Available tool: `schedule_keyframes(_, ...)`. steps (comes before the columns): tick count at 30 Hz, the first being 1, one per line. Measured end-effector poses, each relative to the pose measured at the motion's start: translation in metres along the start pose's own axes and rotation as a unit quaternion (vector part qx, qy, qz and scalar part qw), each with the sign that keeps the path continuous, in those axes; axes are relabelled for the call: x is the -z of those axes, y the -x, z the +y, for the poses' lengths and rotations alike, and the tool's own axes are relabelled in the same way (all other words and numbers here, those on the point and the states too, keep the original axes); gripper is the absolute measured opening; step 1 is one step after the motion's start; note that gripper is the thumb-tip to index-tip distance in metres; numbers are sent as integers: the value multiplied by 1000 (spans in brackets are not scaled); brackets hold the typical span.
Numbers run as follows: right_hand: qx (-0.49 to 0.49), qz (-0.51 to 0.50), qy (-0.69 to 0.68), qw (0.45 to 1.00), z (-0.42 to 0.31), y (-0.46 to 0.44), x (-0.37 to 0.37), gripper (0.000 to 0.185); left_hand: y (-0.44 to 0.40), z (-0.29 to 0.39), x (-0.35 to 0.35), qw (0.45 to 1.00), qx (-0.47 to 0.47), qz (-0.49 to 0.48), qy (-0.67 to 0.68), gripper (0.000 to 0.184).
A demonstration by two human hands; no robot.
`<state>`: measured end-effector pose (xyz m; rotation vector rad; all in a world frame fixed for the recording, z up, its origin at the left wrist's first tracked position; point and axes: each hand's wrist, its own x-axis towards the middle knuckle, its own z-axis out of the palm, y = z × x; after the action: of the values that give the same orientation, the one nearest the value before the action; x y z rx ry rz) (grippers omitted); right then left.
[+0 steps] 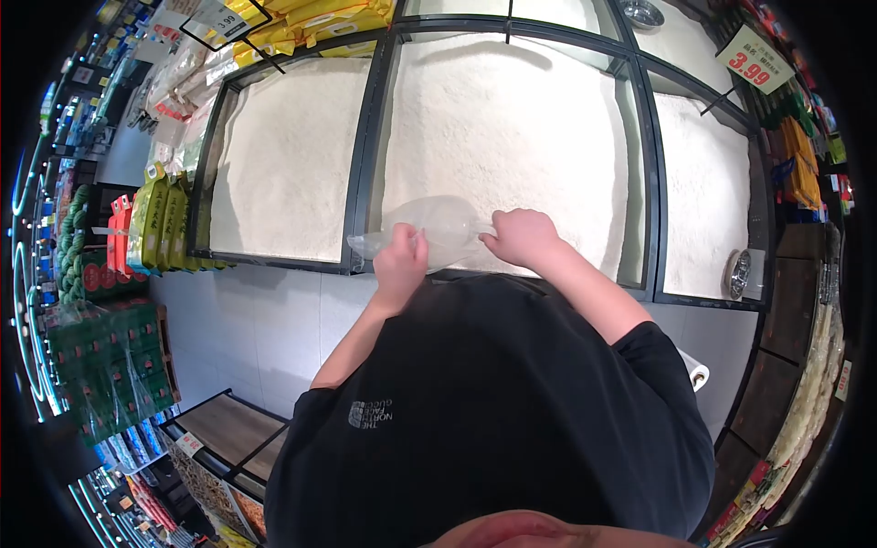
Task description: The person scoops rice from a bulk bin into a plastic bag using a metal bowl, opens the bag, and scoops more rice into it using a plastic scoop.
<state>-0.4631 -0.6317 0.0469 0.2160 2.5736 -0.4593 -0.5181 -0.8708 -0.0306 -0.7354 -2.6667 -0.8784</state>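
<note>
Translucent, thin plastic bag, slightly puffed, held over the near edge of the central black-framed bin, towards that bin's near left corner. I see the left hand with its fingers curled closed on the film, and the right hand with thumb and fingers pinched together at the bag's right end. A crumpled end of the bag reaches the divider at the bin's left edge. Progress, as I judge it: the bag is in hand and partly spread; a clearly parted mouth is not yet shown, and I can make out no contents, so the handling looks early. White powder fills the bin beyond, and neither hand touches the round metal bowl at the right-hand bin's near right corner.
</note>
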Motion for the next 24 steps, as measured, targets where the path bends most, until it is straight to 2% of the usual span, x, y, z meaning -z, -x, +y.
schedule_keyframes(4, -63, 6, -90, 994, 51, 36, 11, 52, 0, -17, -8, 999, -19, 30, -17, 15)
schedule_keyframes(7, -124, 47, -175, 976, 102, 59, -3, 56, -5, -12, 0, 991, 117, -49, 47, 17)
schedule_keyframes(9, -172, 74, -216, 958, 130, 71, -10, 57, -9, -11, -1, 990, 127, -55, 31, 19)
schedule_keyframes(12, -240, 82, -156, 954, 165, 75, -33, 54, -14, -11, -3, 988, 136, -73, 10, 23)
schedule_keyframes(15, -262, 41, -79, 961, 191, 67, -66, 50, -21, -4, 1, 984, 145, -104, 1, 25)
schedule_keyframes(18, -226, -30, -21, 973, 195, 54, -92, 49, -27, -4, 0, 982, 145, -120, -9, 29)
schedule_keyframes(24, -132, -79, -42, 987, 189, -5, -148, 51, -38, 2, 1, 971, 174, -164, -22, 34)
